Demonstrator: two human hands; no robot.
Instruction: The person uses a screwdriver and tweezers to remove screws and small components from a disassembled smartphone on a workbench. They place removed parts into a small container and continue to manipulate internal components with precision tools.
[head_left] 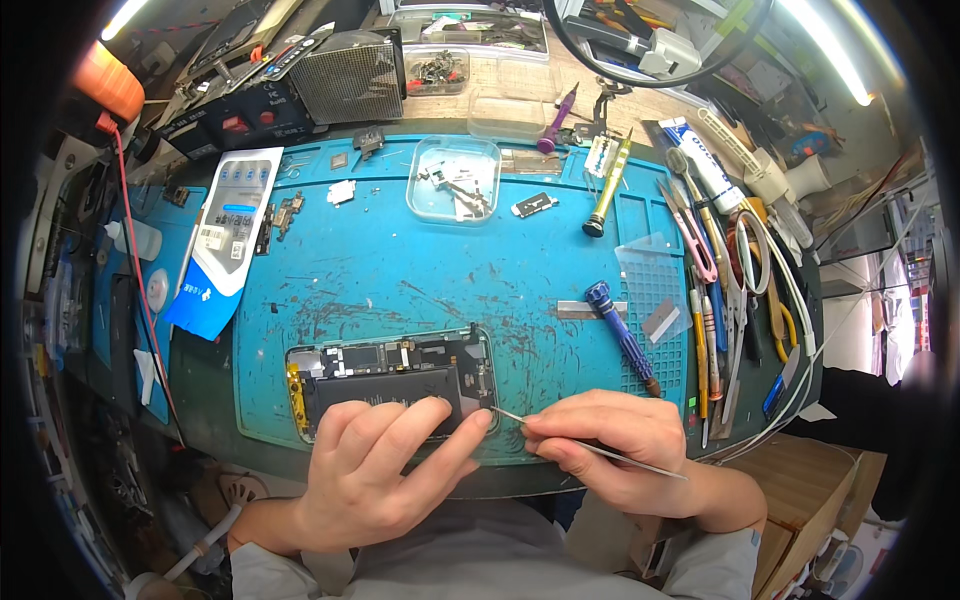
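Note:
An opened phone, with its black battery and internal boards exposed, lies on the blue mat near the front edge. My left hand is curled over its near right portion, fingers gripping around that edge and corner. My right hand pinches a thin metal tool, whose tip reaches the phone's right end. A blue screwdriver lies just beyond my right hand, beside a metal ruler-like strip.
A clear parts box, olive screwdriver and blue-white packet sit farther back on the mat. Pliers, scissors and other tools line the right. A black bench machine and orange tool stand back left.

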